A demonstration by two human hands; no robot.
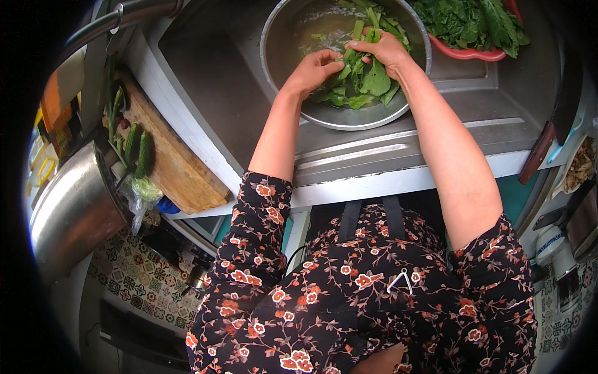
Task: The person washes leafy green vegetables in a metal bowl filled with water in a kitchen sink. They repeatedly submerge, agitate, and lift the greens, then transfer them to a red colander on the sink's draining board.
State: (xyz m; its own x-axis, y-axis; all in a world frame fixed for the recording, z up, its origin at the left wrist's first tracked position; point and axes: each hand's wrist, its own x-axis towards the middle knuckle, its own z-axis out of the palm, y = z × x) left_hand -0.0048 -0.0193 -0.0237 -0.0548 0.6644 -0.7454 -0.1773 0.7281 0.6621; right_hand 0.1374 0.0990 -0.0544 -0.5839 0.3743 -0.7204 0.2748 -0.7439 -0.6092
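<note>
A large metal basin [358, 123] with water in it stands in the sink. Over the basin my right hand [387, 50] is closed round a bunch of leafy greens [375, 78], whose pale stems point up and away while the leaves hang toward me. My left hand [316, 70] is at the left side of this bunch, its fingers curled and its thumb and fingertips pinched at a leaf edge. What lies between those left fingertips is partly hidden. More green stalks and leaves lie in the water behind and below the hands.
A red basket [478, 55] heaped with dark leafy greens [464, 22] stands at the far right. A brown-handled knife [541, 149] lies at the right counter edge. On the left, cucumbers [144, 153] sit by a wooden cutting board [177, 165].
</note>
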